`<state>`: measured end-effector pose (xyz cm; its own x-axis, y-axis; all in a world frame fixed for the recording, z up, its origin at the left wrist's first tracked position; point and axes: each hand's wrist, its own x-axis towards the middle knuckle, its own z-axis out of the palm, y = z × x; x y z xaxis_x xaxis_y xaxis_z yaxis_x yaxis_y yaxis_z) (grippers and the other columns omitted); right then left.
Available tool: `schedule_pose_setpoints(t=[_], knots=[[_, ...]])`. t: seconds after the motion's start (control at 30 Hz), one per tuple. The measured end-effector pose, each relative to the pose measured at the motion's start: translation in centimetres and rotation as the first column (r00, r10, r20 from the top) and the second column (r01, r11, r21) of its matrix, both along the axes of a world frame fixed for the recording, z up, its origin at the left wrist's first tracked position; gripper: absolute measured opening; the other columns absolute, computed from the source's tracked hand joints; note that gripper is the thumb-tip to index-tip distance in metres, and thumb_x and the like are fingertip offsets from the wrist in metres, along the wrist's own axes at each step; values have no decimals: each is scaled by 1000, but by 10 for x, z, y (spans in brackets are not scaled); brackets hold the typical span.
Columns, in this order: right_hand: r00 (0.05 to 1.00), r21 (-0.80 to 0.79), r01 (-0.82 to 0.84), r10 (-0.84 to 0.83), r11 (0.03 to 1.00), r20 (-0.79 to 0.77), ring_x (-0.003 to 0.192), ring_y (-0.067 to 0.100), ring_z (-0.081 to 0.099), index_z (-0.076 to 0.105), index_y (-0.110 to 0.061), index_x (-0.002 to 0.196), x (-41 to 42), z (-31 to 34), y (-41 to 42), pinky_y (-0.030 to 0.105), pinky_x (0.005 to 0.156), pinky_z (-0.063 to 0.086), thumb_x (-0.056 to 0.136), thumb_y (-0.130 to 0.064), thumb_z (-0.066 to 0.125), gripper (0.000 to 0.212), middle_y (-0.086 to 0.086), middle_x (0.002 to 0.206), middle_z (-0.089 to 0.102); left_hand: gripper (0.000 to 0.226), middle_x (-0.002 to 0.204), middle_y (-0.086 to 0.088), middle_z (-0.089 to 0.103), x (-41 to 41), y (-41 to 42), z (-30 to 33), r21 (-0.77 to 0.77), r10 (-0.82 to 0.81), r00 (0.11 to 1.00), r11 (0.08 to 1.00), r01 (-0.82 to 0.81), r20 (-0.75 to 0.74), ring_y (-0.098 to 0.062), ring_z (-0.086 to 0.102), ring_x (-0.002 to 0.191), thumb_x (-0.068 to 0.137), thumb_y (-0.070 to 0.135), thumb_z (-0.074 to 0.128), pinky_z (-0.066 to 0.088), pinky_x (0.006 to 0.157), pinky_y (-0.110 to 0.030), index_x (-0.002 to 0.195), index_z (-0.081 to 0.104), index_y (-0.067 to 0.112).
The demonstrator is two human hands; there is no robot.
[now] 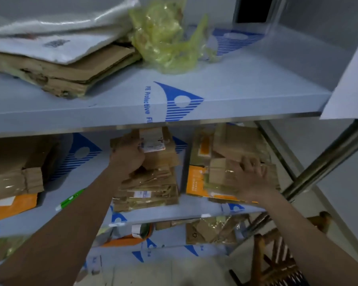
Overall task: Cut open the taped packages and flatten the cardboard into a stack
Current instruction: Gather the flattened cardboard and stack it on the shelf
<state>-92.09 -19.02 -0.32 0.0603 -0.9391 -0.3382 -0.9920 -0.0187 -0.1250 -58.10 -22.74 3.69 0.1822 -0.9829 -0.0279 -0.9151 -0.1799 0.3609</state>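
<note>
Nearest the camera, both forearms reach up and forward toward a metal shelving unit whose boards still wear pale blue protective film. At lower right a wooden stool stands on the floor just beside the steel upright of the rack. The bottom shelf carries a flattened box wrapped in glossy tape, an orange mailer and a roll with a white label. On the middle shelf the right hand lies on the right cardboard stack, its grip spread, fingers straight and fanned across a taped brown piece that sits over an orange-printed sheet. The left hand is at the centre cardboard stack, grip curled round the upper flattened pieces, thumb beside a white shipping label. Left of that arm lies a green-and-white object, blurred, and further left another pile of flattened cardboard rests over an orange mailer. On the top shelf, farthest away, a worn cardboard pile sits under white plastic mailers, with a crumpled yellow-green bag just beside it.
</note>
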Motion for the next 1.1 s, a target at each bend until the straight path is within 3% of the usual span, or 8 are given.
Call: schedule_pose_setpoints(t=[0.13,0.27,0.4,0.47,0.53,0.63,0.77,1.1], knots=[[994,-63,-54,48,997,-94,146,39,12,-2,-44,153,-23,-19,9,61,116,20,90,-42,61,88,7,162,4,36,138,-12,52,-33,8,24,-70,-91,994,993,96,69,-30,50,122,101,16,39,37,101,-32,131,59,15],[991,-139,-84,68,987,-119,148,41,10,-7,-31,155,-28,-15,6,60,115,25,92,-6,54,92,11,163,4,35,141,-8,54,-59,19,33,-77,-164,984,984,159,-71,-23,48,128,103,19,43,30,100,-20,133,59,12],[992,-296,-89,58,951,-111,150,39,11,-7,-29,156,-33,5,4,60,117,23,85,6,58,102,15,163,5,33,138,-4,56,-73,26,18,68,-201,955,973,220,-218,-20,58,114,101,29,51,45,94,-29,132,59,21],[988,-412,-107,51,905,-144,149,40,14,-5,-29,157,-32,12,3,62,116,21,83,11,56,104,17,163,8,32,137,-2,55,-78,33,8,158,-254,954,947,278,-156,-18,60,103,99,27,53,45,85,-25,130,59,23],[988,-467,-114,50,877,-148,149,40,15,0,-28,157,-29,13,3,63,116,18,84,9,55,100,18,163,11,37,137,-5,51,-81,37,-4,194,-311,949,929,316,-55,-23,53,116,96,22,57,39,96,-30,133,57,18],[980,-322,-164,118,932,-158,149,37,11,5,-32,157,-27,2,4,65,117,12,90,2,49,87,10,163,12,35,128,-8,52,-87,37,-12,131,-307,951,945,300,45,-30,41,128,92,19,51,25,111,-44,127,56,16],[989,-210,-145,133,967,-69,147,30,18,16,-41,153,-37,-28,7,59,118,17,91,-5,53,81,0,159,21,38,142,-8,43,-99,28,-5,58,-259,943,966,252,208,-31,21,145,92,18,45,3,119,-58,130,50,18],[992,-219,-99,113,971,52,140,28,20,22,-45,149,-45,-43,7,54,119,21,91,-10,55,75,-4,152,20,35,131,-14,55,-113,24,10,-131,-101,898,976,172,427,-36,45,129,95,17,47,23,118,-53,129,55,15]])
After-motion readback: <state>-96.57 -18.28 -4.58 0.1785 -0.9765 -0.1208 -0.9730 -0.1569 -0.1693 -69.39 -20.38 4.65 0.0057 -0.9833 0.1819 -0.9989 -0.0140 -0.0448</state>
